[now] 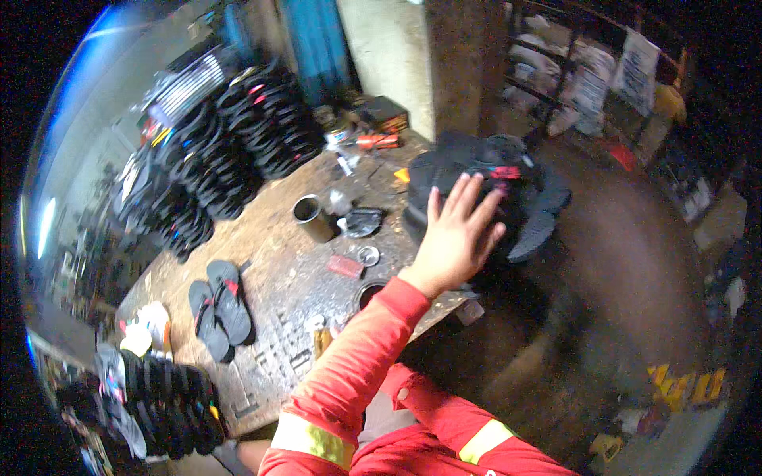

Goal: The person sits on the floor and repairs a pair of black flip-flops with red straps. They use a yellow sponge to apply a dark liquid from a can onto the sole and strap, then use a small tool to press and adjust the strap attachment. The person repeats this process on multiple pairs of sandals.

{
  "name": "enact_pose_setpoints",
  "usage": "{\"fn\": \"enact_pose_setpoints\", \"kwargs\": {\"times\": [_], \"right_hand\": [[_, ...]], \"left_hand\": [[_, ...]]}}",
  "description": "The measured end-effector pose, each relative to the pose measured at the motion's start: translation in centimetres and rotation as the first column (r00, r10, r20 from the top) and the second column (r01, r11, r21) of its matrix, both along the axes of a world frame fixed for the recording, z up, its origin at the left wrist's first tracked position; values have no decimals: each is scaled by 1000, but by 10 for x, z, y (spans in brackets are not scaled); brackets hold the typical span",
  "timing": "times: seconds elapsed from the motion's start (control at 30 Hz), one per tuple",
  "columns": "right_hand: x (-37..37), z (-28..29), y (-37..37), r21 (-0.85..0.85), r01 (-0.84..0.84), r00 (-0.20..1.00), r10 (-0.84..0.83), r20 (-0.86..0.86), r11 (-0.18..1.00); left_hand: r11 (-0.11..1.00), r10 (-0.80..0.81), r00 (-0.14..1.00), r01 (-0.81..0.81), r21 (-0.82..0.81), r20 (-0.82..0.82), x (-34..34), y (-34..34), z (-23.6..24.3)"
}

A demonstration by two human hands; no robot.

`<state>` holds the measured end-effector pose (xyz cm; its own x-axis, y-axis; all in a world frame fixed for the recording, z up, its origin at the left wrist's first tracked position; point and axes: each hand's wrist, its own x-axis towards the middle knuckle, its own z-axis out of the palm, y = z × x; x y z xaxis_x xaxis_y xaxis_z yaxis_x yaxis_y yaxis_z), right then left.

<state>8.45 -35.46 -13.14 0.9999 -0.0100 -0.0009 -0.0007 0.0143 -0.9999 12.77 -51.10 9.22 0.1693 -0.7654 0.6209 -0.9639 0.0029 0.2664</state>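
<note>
My left hand, palm down with fingers spread, reaches over a pile of black sandals or soles with pink-red lettering, at the table's right edge. Its fingertips rest on or just above the pile; contact is unclear. My right arm's red sleeve shows low in the picture, but that hand is hidden behind my left forearm. A pair of dark flip-flops with red strap details lies on the worn table. Near my left hand are a metal can, a round lid and a red block.
Stacks of black sandals line the back left of the table, with another stack at the front left. A pale pillar stands behind. Shelves with bags are at the upper right, dark floor below right.
</note>
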Motion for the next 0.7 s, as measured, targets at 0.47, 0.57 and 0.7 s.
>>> {"fn": "enact_pose_setpoints", "kwargs": {"times": [0.47,0.57,0.7], "right_hand": [[-11,30,1,-706,597,789,-119,603,382],[-12,26,1,-721,581,803,-122,583,377],[-12,27,5,-669,639,760,-182,623,380]], "left_hand": [[195,935,300,-878,436,187,230,490,-123],[14,986,92,-875,483,139,255,512,-146],[-134,980,-32,-837,530,197,280,501,-155]]}}
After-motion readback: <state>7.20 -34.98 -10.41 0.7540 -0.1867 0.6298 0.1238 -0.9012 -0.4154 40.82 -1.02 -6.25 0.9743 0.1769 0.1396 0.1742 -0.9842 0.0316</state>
